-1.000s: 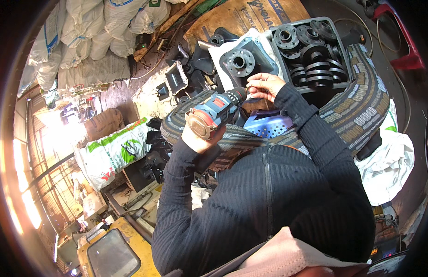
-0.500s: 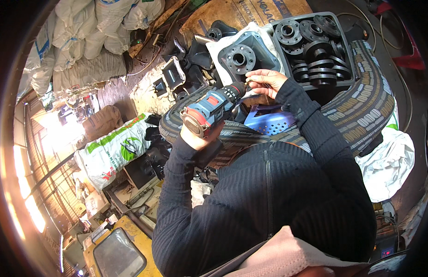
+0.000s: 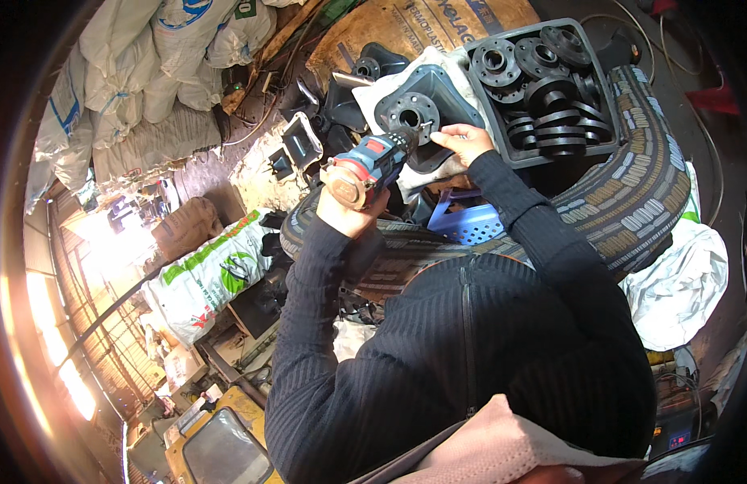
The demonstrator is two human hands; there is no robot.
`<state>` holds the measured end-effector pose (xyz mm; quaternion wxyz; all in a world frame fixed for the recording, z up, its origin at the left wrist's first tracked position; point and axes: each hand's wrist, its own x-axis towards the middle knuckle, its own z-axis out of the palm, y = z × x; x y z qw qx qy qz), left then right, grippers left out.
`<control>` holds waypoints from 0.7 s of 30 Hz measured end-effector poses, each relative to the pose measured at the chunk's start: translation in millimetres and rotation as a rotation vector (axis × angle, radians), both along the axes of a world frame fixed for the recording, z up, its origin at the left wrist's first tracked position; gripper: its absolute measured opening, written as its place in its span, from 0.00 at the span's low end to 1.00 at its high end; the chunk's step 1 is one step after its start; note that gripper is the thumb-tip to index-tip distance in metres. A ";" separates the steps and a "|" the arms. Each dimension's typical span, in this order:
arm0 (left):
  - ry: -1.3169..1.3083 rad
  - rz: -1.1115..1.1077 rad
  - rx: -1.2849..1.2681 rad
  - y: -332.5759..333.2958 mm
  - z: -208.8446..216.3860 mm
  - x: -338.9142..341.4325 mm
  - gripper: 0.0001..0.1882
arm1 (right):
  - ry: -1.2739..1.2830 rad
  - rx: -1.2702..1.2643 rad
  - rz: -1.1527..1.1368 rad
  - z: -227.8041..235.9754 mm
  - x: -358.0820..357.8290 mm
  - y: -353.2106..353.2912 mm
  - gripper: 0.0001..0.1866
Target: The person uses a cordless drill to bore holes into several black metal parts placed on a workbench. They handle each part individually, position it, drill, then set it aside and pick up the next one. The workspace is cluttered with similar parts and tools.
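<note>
My left hand (image 3: 347, 216) is closed around the handle of a blue and red cordless drill (image 3: 372, 164), its black chuck end pointing away from me. The chuck reaches the near edge of a round black flange with a central hole and bolt holes (image 3: 409, 111), which sits on a dark flared rubber-like part (image 3: 448, 90). Just right of the chuck, my right hand (image 3: 465, 144) is in a pinch at the flange's near right side. Whatever lies between its fingertips is too small to make out. The drill's tip is hidden behind the chuck.
A grey crate (image 3: 528, 161) at the right holds several black flanges. Below the part lies a blue perforated plastic basket (image 3: 475, 224). A patterned padded ring, perhaps a covered tyre (image 3: 623, 202), curves around. More dark flared parts (image 3: 341, 105) lie left; white sacks (image 3: 119, 73) are stacked far left.
My left hand has moved the drill slightly up and away from me, bringing its chuck to the flange. My right hand has shifted a little left, still pinching.
</note>
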<state>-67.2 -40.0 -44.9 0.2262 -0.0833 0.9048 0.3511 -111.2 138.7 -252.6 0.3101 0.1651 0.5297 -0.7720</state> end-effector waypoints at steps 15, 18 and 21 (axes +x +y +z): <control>-0.196 -0.424 -0.238 15.8 20.2 -58.9 0.20 | 0.047 0.019 0.024 -11.6 1.3 -16.6 0.16; 0.059 -0.552 -0.231 6.7 10.5 -57.2 0.14 | 0.031 0.037 0.053 -9.1 0.5 -17.0 0.16; 0.095 -0.644 -0.288 1.7 -0.7 -56.2 0.15 | 0.018 0.110 0.149 10.5 -8.0 -5.0 0.15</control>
